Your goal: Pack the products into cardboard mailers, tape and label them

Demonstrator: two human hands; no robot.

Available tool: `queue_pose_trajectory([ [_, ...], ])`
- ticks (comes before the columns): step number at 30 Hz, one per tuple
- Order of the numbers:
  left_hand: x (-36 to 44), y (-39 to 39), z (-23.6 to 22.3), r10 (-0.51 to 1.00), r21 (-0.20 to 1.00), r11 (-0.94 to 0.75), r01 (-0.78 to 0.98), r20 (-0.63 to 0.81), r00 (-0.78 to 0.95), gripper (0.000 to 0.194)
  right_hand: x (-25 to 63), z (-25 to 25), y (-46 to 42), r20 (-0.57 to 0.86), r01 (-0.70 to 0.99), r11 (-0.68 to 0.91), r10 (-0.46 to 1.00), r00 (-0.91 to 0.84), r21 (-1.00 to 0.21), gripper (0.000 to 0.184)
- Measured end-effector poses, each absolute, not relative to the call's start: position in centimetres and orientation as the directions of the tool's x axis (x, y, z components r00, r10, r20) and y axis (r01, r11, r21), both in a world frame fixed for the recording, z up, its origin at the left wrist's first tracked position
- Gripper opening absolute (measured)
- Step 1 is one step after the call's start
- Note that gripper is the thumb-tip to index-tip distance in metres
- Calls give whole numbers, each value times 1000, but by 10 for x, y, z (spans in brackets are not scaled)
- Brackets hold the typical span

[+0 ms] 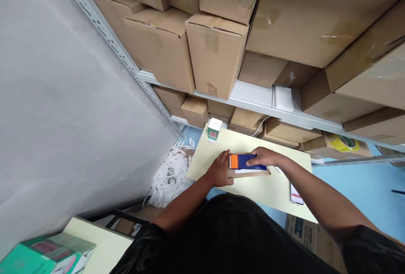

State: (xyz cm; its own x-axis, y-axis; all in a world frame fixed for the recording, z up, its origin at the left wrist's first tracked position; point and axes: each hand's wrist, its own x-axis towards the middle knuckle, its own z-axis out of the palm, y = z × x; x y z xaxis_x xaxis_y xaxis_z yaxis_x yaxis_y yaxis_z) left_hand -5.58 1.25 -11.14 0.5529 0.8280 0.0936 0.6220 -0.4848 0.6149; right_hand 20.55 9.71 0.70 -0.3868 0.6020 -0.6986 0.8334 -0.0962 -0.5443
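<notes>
My right hand (264,157) is closed on a flat dark blue and orange item (238,161), thumb on top; a white jagged edge shows at its orange end. Beneath it lies a shallow brown cardboard piece (253,173) with a white patch, on a pale yellow table (253,194). My left hand (220,170) grips the left end of that cardboard, fingers at the far edge and thumb at the near one. Whether the item touches the cardboard, I cannot tell.
A small white and green box (214,128) stands at the table's far left corner. At right lies a phone (296,194). White paper strips (172,173) heap on the floor at left. Shelves of cardboard boxes (218,50) rise ahead, with yellow tape (343,142) on one.
</notes>
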Motion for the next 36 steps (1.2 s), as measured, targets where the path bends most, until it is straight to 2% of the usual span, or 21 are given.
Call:
queue_pose_trajectory([
  [5,-51,27,-122,830,561,-484,671,53,555,129,206,5,98,-697,837,-128,628,-347,-532,55],
  [17,-75,67,-121,646,517,-703,488,180,741,117,214,17,94,-691,847,-183,674,-262,-500,54],
  [29,-75,95,-120,593,518,-722,458,124,795,114,231,18,90,-695,859,-231,696,-183,-458,52],
  [36,-68,95,-117,560,538,-737,409,148,815,113,258,13,77,-704,828,-289,690,-167,-480,54],
])
